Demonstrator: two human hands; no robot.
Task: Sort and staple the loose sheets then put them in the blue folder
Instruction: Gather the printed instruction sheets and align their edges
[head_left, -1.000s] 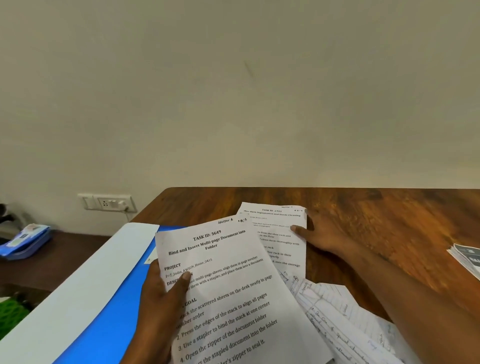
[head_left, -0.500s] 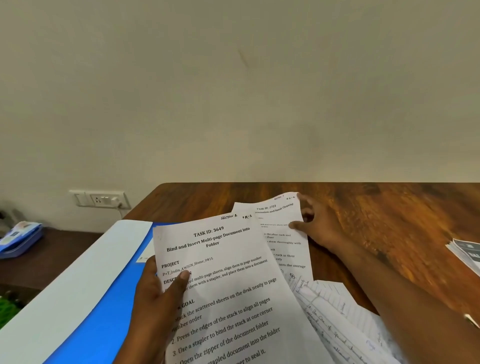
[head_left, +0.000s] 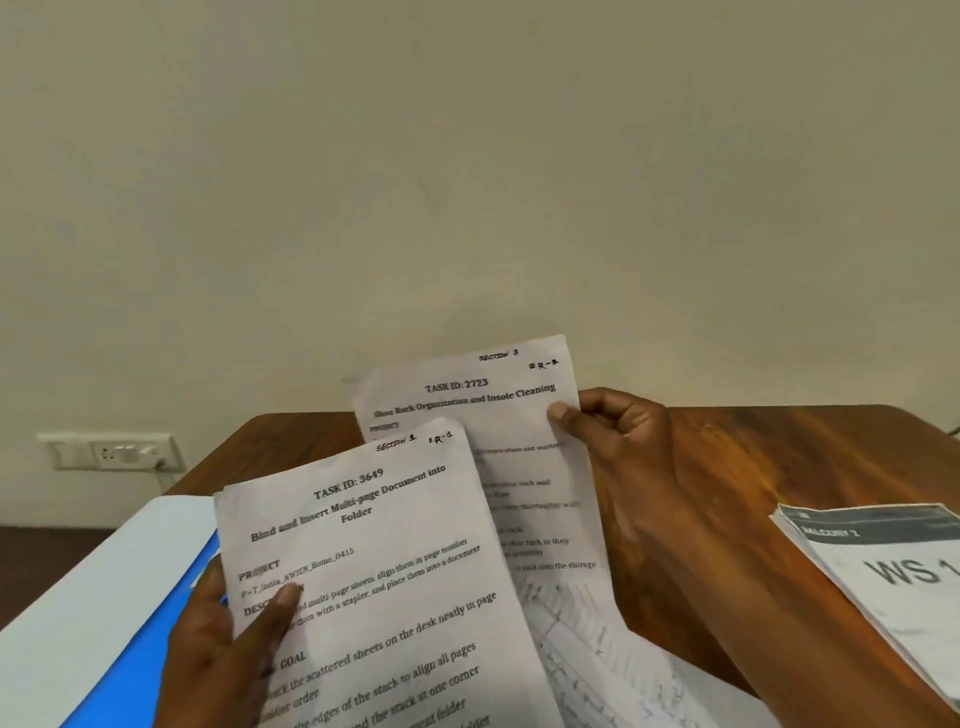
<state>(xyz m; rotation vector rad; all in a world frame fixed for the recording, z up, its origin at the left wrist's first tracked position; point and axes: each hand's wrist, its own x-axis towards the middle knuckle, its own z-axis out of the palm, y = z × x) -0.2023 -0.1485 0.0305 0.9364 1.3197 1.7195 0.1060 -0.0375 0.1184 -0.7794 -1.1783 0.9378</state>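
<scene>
My left hand grips a printed sheet headed TASK ID 3649 by its left edge, thumb on the text. My right hand pinches the right edge of a second printed sheet headed TASK ID 2723, raised off the table and tucked behind the first. A handwritten lined sheet lies on the wooden table under both. The blue folder lies at the lower left under my left hand. No stapler is visible.
A white sheet lies over the folder's left part. A stack of printed pages marked WS 1 sits at the table's right edge. A wall socket with a plugged cable is on the wall at left.
My right hand has lifted the TASK ID 2723 sheet off the table and holds it up behind the first sheet. The view has shifted, bringing the stack at right further into sight.
</scene>
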